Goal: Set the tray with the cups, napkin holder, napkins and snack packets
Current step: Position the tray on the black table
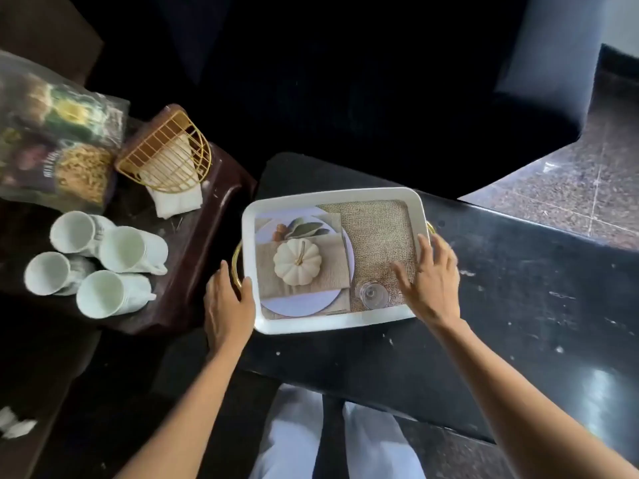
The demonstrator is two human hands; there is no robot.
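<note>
Pale trousers [294,444], left hand [228,302], right hand [432,281] flanking tray [328,327], cups [121,250], packets [58,140] leftward

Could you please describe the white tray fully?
The white tray is rectangular, round-cornered, with a raised rim and gold end handles. A pumpkin table-setting picture is printed inside. It lies flat and unloaded on the dark counter; the left hand touches its left rim, the right hand spreads over its right end.
</note>
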